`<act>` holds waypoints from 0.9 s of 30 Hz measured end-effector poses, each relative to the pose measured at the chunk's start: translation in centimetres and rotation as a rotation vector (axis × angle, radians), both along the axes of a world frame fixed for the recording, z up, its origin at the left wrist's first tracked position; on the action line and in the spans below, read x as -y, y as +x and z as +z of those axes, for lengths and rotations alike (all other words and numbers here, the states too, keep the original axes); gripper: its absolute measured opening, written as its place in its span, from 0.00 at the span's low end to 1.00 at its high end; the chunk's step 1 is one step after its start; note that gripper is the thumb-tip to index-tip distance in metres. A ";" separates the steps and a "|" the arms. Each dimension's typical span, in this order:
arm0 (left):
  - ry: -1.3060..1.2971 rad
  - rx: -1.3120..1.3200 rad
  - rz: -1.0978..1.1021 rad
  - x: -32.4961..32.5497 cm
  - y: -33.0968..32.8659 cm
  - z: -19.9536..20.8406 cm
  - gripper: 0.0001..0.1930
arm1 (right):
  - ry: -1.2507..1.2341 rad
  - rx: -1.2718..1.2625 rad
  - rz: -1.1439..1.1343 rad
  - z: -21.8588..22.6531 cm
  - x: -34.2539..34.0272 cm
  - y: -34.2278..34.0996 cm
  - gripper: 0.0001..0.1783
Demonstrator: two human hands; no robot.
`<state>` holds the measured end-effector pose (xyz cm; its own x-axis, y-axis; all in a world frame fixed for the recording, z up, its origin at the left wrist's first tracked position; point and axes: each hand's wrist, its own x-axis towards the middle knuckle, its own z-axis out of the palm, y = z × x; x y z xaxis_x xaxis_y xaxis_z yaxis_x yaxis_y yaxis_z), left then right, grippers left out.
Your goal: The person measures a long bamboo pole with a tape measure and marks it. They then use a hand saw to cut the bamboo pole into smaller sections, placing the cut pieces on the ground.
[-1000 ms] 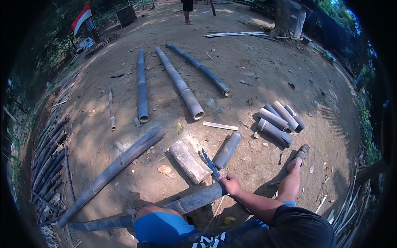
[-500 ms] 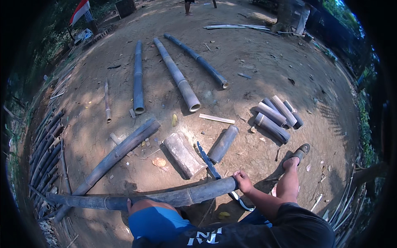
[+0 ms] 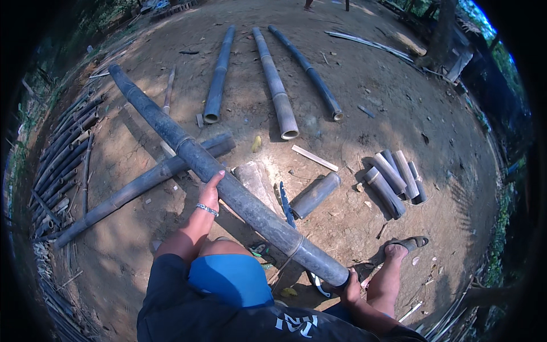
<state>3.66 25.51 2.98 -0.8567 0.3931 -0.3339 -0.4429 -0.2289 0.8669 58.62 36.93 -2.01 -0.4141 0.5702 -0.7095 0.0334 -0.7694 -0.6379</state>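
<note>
A long dark bamboo pole (image 3: 245, 205) slants across in front of me, raised off the ground, its far end up at the left. My left hand (image 3: 211, 191), wearing a bracelet, grips it near the middle. At the near right end, my right hand (image 3: 353, 289) has hold of the pole; some of its fingers are hidden. Beneath the pole, partly covered, lies a saw with a blue blade (image 3: 286, 205) and a pale handle (image 3: 318, 285). A thick block of wood (image 3: 257, 179) sits just beyond, and a short bamboo section (image 3: 317, 195) lies right of the saw.
Another bamboo pole (image 3: 122, 194) rests on the ground at left, partly under the held one. Three long poles (image 3: 275, 91) lie farther off. Several cut bamboo sections (image 3: 393, 179) are grouped at right. Stacked bamboo (image 3: 62, 162) lines the left edge. A thin wooden strip (image 3: 314, 158) lies ahead.
The held pole has swung from nearly crosswise to a diagonal, its left end rising forward. My left hand now shows around its middle. My right hand has moved nearer with its end. The view has shifted.
</note>
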 end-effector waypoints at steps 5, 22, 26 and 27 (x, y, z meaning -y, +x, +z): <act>-0.161 -0.058 -0.131 -9.0 -3.4 0.3 0.30 | 0.209 0.064 0.037 5.7 4.3 -2.3 0.29; -0.270 -0.381 -0.795 -27.2 -1.1 -3.9 0.63 | 0.168 0.096 -0.418 4.7 2.5 -5.6 0.31; -0.379 -0.334 -1.034 -21.0 -1.1 -0.9 0.59 | 0.171 0.298 -0.503 0.7 -4.9 -8.8 0.31; -0.398 -0.411 -1.047 -18.2 -2.0 -1.8 0.57 | 0.135 0.279 -0.522 -2.7 -5.9 -7.9 0.30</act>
<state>1.65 43.69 1.15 -0.2527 0.8956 -0.3660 0.0729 0.3949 0.9158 50.76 42.84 -4.71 0.1360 0.7406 -0.6580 -0.1463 -0.6419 -0.7527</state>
